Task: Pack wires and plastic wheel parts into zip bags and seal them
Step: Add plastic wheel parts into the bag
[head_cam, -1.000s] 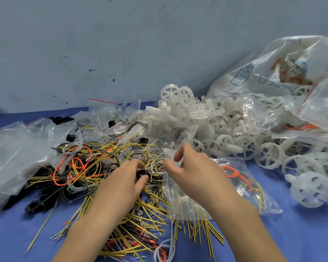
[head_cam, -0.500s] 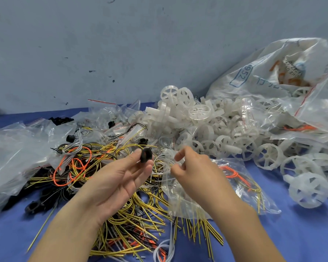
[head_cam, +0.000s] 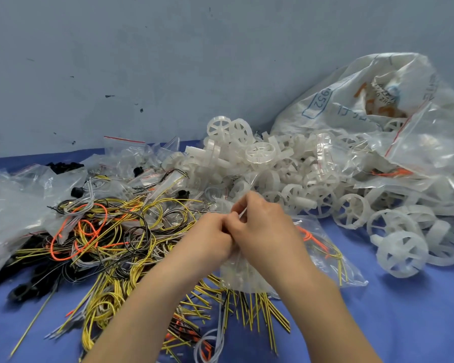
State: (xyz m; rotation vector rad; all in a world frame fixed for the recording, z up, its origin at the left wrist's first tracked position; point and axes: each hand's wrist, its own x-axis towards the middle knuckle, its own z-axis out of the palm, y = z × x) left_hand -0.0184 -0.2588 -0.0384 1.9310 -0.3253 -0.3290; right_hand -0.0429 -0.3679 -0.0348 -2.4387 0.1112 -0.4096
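Observation:
My left hand (head_cam: 210, 238) and my right hand (head_cam: 262, 231) meet at the mouth of a clear zip bag (head_cam: 323, 260) that lies on the blue table and holds orange and yellow wires. My right hand pinches the bag's top edge. My left hand is closed at the opening; the small black part it held is hidden. A tangle of yellow, orange, black and white wires (head_cam: 110, 239) spreads to the left. A heap of white plastic wheels (head_cam: 273, 163) lies behind the hands.
Several clear zip bags (head_cam: 11, 213) pile at the left and back. A big white printed sack (head_cam: 364, 100) and more bags fill the right. Loose wheels (head_cam: 401, 254) lie on the blue table (head_cam: 404, 323) at right. A grey wall stands behind.
My left hand lifted a small black part out of the wires, then moved right to the bag's mouth, where it now touches my right hand.

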